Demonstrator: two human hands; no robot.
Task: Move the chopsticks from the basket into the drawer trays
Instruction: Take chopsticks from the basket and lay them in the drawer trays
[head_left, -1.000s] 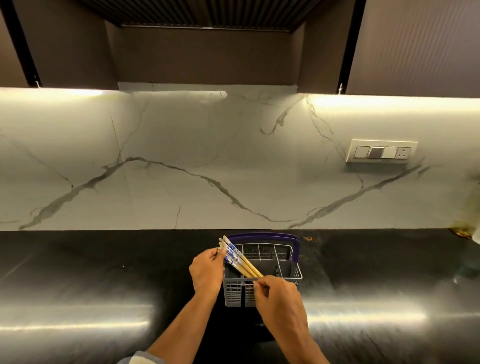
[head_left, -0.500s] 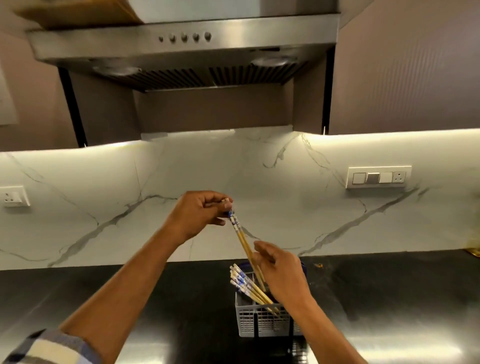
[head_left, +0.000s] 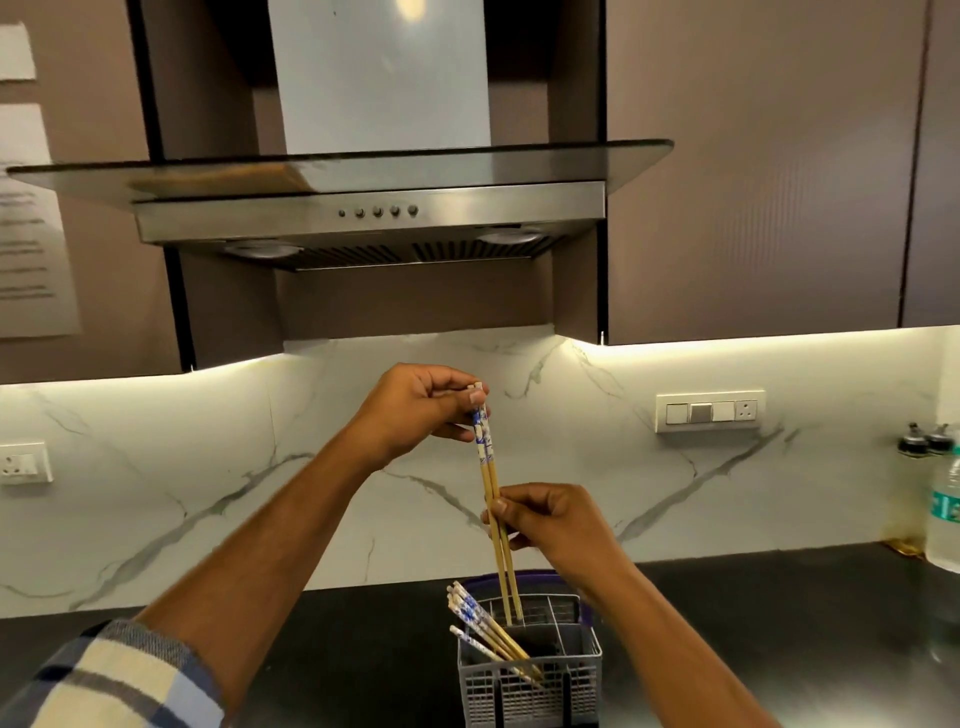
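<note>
A pair of chopsticks (head_left: 491, 499) stands almost upright between the two hands, its blue-and-white patterned tops uppermost and its bare wooden tips down inside the grey basket (head_left: 530, 675); the left hand (head_left: 415, 410), at eleven o'clock from the basket, pinches the patterned tops between thumb and curled fingers; the right hand (head_left: 550, 525), at twelve o'clock just above the basket, closes thumb and fingers round the wooden shafts lower down. The left forearm rises from seven o'clock, a checked sleeve (head_left: 114, 680) at its lower end; the right forearm rises from five o'clock, its wrist passing beside the basket's purple handle (head_left: 540, 576). More chopsticks (head_left: 483, 634) lean in the basket's near compartment, patterned ends tilted toward ten o'clock; how many there are cannot be told. The basket stands on the black countertop (head_left: 753, 623) before a marble backsplash (head_left: 208, 467); no drawer tray is in view.
</note>
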